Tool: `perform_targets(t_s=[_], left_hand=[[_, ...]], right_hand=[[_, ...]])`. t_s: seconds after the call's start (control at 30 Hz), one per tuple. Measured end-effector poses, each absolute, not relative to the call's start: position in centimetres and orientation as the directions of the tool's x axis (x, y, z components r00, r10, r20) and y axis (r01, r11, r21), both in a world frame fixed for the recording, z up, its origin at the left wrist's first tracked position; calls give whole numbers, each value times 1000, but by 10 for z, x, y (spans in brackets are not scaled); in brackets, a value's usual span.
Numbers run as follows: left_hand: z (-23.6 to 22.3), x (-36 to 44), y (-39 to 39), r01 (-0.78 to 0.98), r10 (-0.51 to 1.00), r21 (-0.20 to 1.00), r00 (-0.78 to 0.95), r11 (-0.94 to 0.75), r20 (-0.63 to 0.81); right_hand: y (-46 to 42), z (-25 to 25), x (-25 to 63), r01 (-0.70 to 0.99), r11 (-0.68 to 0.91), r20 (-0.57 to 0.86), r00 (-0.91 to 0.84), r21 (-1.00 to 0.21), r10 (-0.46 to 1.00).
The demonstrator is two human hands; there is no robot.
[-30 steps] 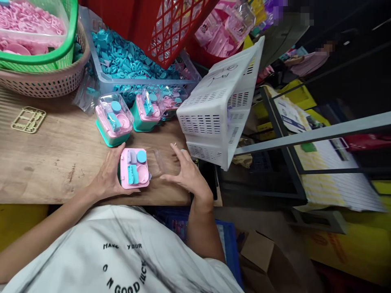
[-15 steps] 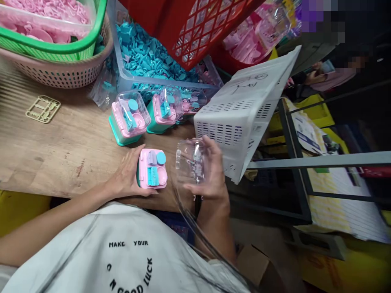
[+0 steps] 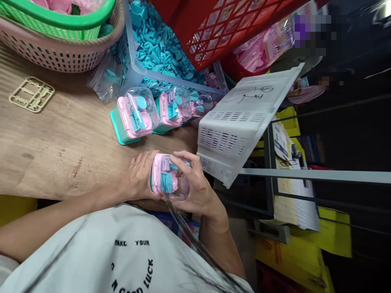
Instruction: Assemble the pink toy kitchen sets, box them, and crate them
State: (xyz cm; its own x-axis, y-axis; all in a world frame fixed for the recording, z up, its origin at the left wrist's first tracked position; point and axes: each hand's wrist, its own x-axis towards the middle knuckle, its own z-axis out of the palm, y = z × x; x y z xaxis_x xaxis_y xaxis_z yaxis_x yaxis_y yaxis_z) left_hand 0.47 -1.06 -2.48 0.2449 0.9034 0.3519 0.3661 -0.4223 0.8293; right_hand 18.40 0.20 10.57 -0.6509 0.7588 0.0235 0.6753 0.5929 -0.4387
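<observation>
Nearest us is a white shirt (image 3: 91,252) with black lettering, and past it the near edge of the wooden surface (image 3: 76,142). At that edge, right of the middle, we see the toy box (image 3: 157,175) between two hands. The left hand's (image 3: 139,175) grip is clamped on its base; the right hand's (image 3: 197,187) grip is closed around the clear lid (image 3: 183,190) over its top. We cannot tell whether the lid is fastened.

The surface shows dark scuffs left of the hands. Farther off, we find two more boxes (image 3: 137,118) in teal and pink and, at far left, a pale plastic frame (image 3: 32,94) lying flat. To the right leans a white crate (image 3: 235,118). Beyond the boxes stands a tub (image 3: 140,73) of blue pieces, with a red crate (image 3: 189,24) tilted above it; at far left a green basket (image 3: 61,20) sits inside a pink one (image 3: 61,53).

Off to the right, the room holds a grey metal bar (image 3: 320,175) and yellow boxes (image 3: 281,252), before the background falls dark.
</observation>
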Motion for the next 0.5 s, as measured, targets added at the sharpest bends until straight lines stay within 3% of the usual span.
perform_targets(t_s=[0.3, 0.5], left_hand=[[-12, 1, -7, 344, 907, 853, 296, -393, 299], [-10, -2, -7, 338, 913, 865, 301, -371, 274]], right_hand=[[12, 114, 179, 642, 605, -28, -696, -471, 717], [9, 121, 176, 696, 588, -110, -679, -413, 726]])
